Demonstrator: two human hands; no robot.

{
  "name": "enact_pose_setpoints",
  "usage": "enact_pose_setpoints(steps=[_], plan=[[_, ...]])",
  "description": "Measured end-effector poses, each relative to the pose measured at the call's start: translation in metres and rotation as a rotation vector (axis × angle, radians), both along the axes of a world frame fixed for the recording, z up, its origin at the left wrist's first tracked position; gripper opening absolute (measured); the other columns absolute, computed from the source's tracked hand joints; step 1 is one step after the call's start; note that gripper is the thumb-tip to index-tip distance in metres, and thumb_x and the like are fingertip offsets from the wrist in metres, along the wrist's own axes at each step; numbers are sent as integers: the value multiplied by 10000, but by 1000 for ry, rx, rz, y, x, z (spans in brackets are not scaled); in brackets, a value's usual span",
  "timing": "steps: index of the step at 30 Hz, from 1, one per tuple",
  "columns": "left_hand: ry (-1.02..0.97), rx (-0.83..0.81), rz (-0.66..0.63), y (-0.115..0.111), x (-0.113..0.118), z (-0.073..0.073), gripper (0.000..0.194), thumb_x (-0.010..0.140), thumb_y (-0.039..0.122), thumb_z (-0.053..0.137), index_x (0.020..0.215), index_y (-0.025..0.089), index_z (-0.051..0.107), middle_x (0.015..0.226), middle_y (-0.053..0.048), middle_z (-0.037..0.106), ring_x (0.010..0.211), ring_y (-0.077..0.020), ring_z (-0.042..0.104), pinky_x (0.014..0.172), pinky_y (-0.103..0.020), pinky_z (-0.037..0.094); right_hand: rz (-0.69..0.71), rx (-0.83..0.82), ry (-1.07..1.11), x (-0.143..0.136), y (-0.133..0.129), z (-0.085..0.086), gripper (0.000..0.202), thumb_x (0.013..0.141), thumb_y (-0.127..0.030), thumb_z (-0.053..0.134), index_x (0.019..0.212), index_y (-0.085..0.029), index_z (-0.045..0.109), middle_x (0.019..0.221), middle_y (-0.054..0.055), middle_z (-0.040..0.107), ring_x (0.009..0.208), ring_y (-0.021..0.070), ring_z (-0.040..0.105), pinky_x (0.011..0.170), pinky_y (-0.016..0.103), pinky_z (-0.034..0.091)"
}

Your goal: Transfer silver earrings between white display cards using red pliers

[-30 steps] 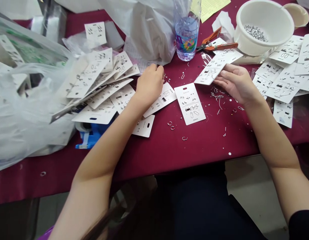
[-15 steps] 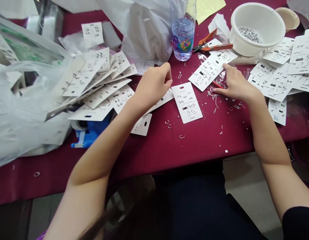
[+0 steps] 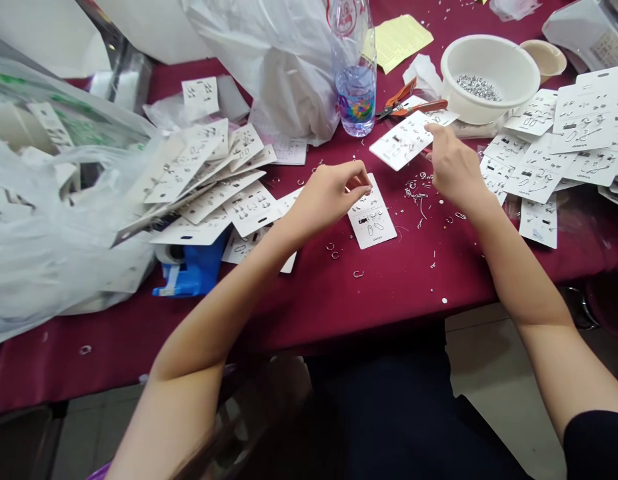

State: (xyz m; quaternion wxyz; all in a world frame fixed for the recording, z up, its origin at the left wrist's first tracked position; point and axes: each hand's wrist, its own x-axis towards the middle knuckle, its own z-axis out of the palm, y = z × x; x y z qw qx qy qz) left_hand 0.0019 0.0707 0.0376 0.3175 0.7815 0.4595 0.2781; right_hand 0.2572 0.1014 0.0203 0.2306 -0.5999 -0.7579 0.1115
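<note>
The left hand hid the eleven o'clock corner of one card; whether its curled fingers pinched anything, I couldn't tell. The right hand met another card at its ten o'clock, its clasp unclear. Mostly bare tablecloth opened from the first card's six o'clock to its edge.

A clear bottle stands beside a white bag, partly overlapping some yellow paper.

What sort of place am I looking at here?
Probably a jewellery workshop: piled white cards bearing small metal pieces, a white bowl of shiny bits, and orange-handled pliers or cutters.
</note>
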Motion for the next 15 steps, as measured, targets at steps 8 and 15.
enact_pose_setpoints(steps=[8, 15], plan=[[-84, -163, -6, -17, -10, 2, 133, 822, 305, 634, 786, 177, 640, 939, -70, 766, 876, -177, 697, 757, -317, 518, -225, 232, 352, 17, -11, 47, 96, 970, -212, 512, 993, -241, 600, 1158, 118, 568, 1032, 257, 511, 1059, 441, 392], [-180, -274, 13, -16, -5, -8, 193, 797, 351, 657, 761, 169, 606, 1091, -118, 755, 996, -222, 709, 867, -385, 557, -110, 154, 684, 15, -7, 38, 212, 917, -428, 657, 819, -245, 618, 701, 18, 506, 662, 168, 439, 787, 394, 452]])
